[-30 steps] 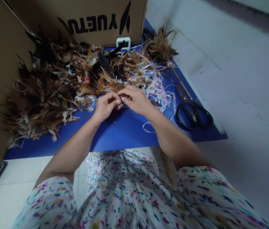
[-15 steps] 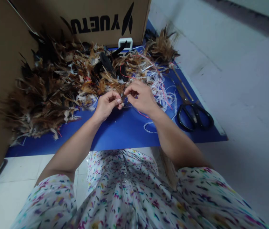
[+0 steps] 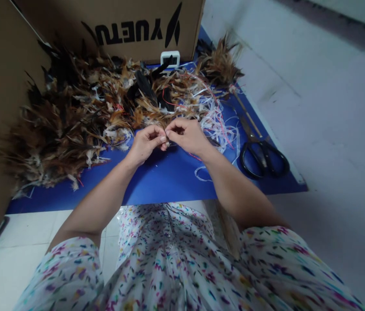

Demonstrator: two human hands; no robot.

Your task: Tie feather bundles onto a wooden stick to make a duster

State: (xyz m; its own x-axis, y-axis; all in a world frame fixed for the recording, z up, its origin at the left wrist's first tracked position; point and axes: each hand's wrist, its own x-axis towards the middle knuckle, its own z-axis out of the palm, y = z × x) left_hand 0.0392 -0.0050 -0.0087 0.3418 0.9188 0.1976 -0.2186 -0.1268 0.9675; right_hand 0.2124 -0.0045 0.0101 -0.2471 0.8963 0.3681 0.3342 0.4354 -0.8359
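Note:
My left hand [image 3: 147, 143] is closed in a pinch over the blue table, and a small pale brown tip, which looks like the quill end of a feather bunch, pokes out under its fingertips. Against it, my right hand [image 3: 187, 134] pinches with thumb and forefinger; what lies between them is too small to make out. The fingertips of both hands meet. Just beyond them spreads a heap of brown and black feathers [image 3: 72, 116], tied in places with red and white string. A tangle of white plastic string [image 3: 216, 119] lies right of my right hand.
Black-handled scissors [image 3: 263, 159] lie at the table's right side, near a thin stick [image 3: 247, 112] with a feather head [image 3: 219, 62]. A small white digital device [image 3: 170, 59] stands before a cardboard box [image 3: 130, 47]. Another cardboard panel [image 3: 1, 108] walls the left. The blue table [image 3: 156, 185] ends near my lap.
My right hand has moved slightly down and left, closing the gap so its fingertips touch those of my left hand. The left hand has stayed almost still.

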